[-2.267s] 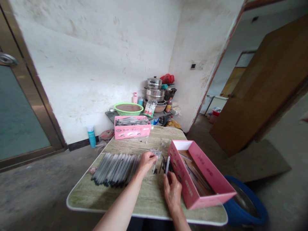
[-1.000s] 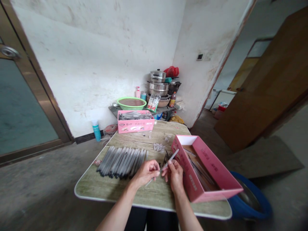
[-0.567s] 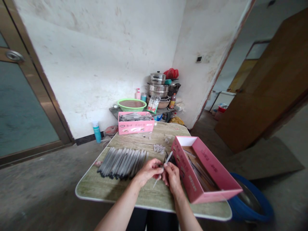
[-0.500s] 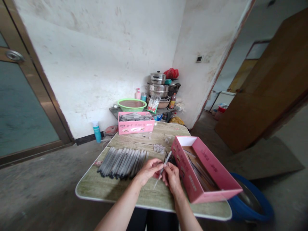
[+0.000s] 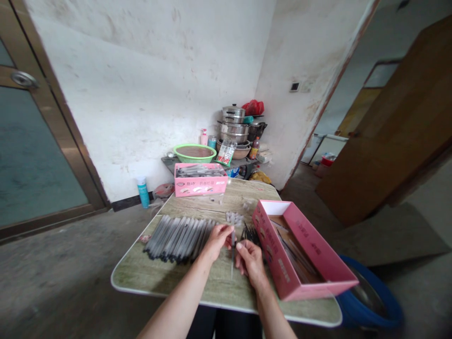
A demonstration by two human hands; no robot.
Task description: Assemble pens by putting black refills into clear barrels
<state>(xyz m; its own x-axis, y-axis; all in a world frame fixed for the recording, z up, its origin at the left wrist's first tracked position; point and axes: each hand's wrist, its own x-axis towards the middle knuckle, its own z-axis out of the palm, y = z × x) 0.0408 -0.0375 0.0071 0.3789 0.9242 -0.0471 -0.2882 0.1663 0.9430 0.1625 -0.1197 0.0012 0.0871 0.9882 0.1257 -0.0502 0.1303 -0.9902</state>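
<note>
A slim translucent pen (image 5: pixel 233 237) with a dark middle section stands nearly upright between my two hands, over the near part of the table (image 5: pixel 219 292). My left hand (image 5: pixel 217 242) pinches its upper part between thumb and fingers. My right hand (image 5: pixel 250 259) is closed, its thumb and curled fingertips against the pen's lower part; the exact contact is partly hidden. Left of my hands lies a row of grey translucent pens (image 5: pixel 180 238) with dark ends. Small pale caps (image 5: pixel 233 217) lie in a pile just beyond, and thin black pieces (image 5: pixel 250 233) lie behind my right hand.
An open pink box (image 5: pixel 307 287) with several thin sticks inside stands at the right edge. Another pink box (image 5: pixel 201 186), full of pens, is at the far left. Behind are a green basin (image 5: pixel 194 159) and stacked pots (image 5: pixel 233 127). A blue tub (image 5: pixel 384 301) sits below right.
The pen has turned from a slant to nearly upright and shifted slightly left. My right hand's grip has moved lower along it, and my left hand has risen a little.
</note>
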